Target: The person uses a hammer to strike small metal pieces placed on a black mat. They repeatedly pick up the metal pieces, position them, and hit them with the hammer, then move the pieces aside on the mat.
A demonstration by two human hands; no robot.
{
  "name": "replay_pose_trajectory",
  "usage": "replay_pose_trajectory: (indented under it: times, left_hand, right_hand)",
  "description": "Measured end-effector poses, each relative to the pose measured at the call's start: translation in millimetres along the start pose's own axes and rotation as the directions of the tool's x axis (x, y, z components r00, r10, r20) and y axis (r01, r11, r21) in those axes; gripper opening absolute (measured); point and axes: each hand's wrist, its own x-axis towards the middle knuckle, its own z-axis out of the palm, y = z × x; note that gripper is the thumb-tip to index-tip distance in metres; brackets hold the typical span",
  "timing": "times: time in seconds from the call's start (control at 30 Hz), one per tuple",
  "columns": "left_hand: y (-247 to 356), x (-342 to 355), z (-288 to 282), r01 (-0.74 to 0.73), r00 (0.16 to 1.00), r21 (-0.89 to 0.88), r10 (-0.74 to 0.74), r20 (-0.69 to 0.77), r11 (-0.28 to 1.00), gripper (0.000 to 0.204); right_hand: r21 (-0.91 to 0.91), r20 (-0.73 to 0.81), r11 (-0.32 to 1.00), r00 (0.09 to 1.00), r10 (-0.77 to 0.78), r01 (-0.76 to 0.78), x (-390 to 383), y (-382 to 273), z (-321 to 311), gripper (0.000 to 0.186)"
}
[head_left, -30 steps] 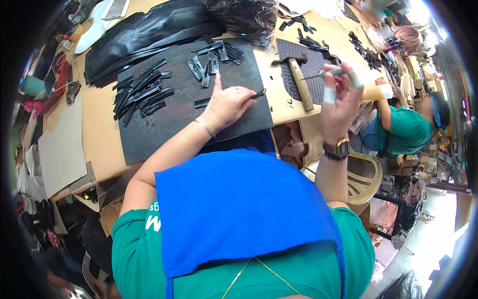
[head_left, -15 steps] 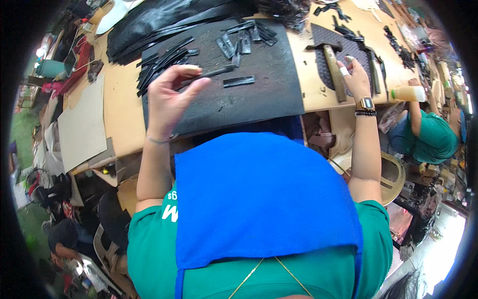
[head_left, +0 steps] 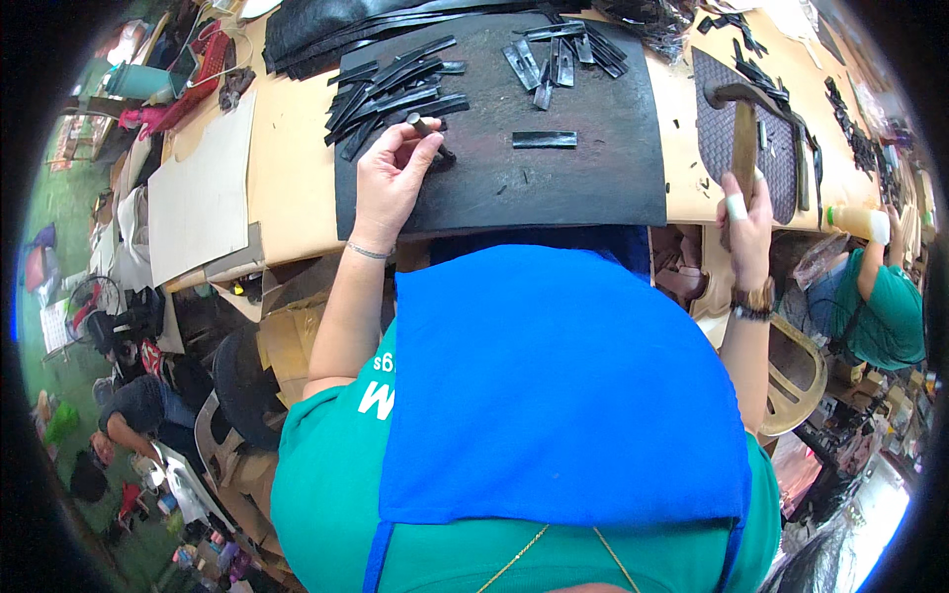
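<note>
My left hand (head_left: 388, 188) pinches a dark metal punch (head_left: 420, 126), a short rod with a flat round end, over the near left part of a black work mat (head_left: 554, 193). To the right of it, a single black strip (head_left: 544, 140) lies flat on the mat. My right hand (head_left: 749, 222), with white tape around a finger, is wrapped around the wooden handle of a hammer (head_left: 743, 143). The hammer's dark head is at the far end, above a ridged dark pad. A pile of black strips (head_left: 381, 94) lies just beyond my left hand.
More strips (head_left: 563, 64) lie at the mat's far right. Black sheets (head_left: 376, 30) are stacked behind it. A second hammer-like tool (head_left: 802, 163) rests on the dark pad (head_left: 717, 119). A pale board (head_left: 203, 198) lies at left. A co-worker's hand is near a bottle (head_left: 858, 223) at right.
My right hand has closed on the hammer handle and lifted it off the pad. My left hand has lowered toward the mat, turning the punch more upright. The whole view has shifted.
</note>
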Motion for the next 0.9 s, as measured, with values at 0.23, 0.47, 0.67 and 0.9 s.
replay_pose_trajectory:
  times: [0.23, 0.47, 0.67, 0.9]
  left_hand:
    - [0, 6, 10, -0.153, 0.987, -0.134, 0.145, -0.066, 0.979, 0.023]
    - [15, 36, 53, -0.200, 0.963, -0.264, 0.239, 0.123, 0.943, 0.028]
    - [3, 45, 81, -0.233, 0.943, -0.203, 0.272, 0.193, 0.951, 0.029]
    - [0, 43, 84, -0.249, 0.929, -0.111, 0.270, 0.254, 0.962, 0.029]
  right_hand:
    - [-0.440, 0.296, 0.871, 0.951, -0.092, 0.221, -77, -17, 34, 0.033]
    - [-0.312, 0.286, 0.946, 0.958, 0.008, 0.086, -80, -7, 41, 0.034]
    - [-0.390, 0.300, 0.921, 0.944, 0.136, -0.009, -81, -23, 41, 0.035]
    - [-0.343, 0.300, 0.939, 0.949, 0.099, 0.010, -82, -14, 42, 0.032]
